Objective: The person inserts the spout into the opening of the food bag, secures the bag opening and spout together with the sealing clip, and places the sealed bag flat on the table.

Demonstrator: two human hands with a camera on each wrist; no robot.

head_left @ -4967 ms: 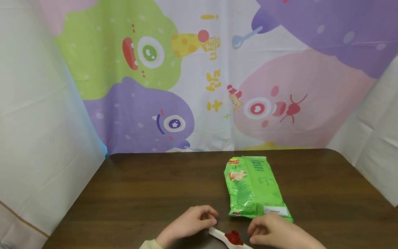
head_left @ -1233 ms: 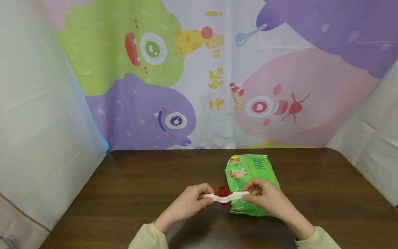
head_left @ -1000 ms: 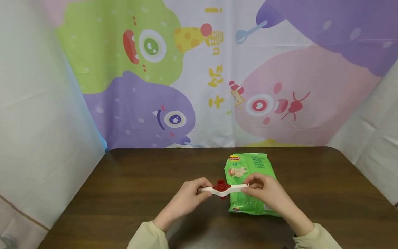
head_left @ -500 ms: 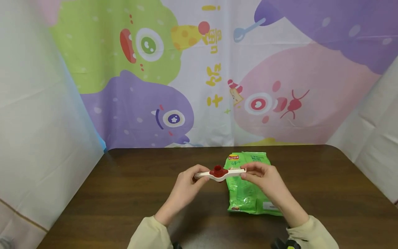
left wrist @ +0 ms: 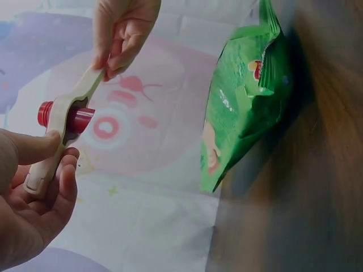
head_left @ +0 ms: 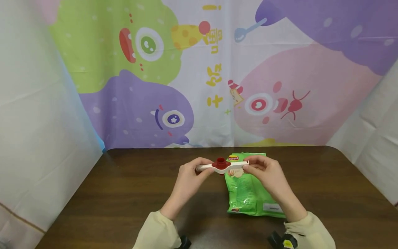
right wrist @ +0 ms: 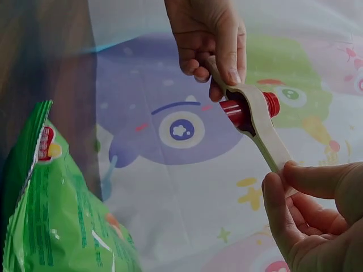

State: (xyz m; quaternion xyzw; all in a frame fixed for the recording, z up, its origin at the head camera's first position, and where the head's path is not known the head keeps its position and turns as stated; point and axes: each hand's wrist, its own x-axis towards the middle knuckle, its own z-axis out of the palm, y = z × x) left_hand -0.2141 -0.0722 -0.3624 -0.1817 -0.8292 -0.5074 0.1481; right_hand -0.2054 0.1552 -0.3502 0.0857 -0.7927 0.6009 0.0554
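Note:
A white bag clip (head_left: 237,166) with a red threaded spout (head_left: 221,162) through its middle is held level above the table. My left hand (head_left: 186,178) grips its left end between thumb and fingers. At the other end, my right hand (head_left: 275,176) pinches the white arm with thumb and fingertips. The right wrist view shows the red tube (right wrist: 235,113) passing through the clip's curved centre, its two arms lying close together. Behind and below the clip, a green chip bag (head_left: 248,195) lies on the table, partly covered by the right hand and forearm.
The dark wooden table (head_left: 130,193) ends at a cartoon-printed cloth (head_left: 214,131) hanging at the back. White cloth walls (head_left: 37,121) stand on both sides. Dark wrist straps (head_left: 281,240) sit at both cuffs.
Five seconds ago the clip was low at the front, near both hands. Now both hands hold it raised; over the last second it has moved up in the view. The chip bag stays put.

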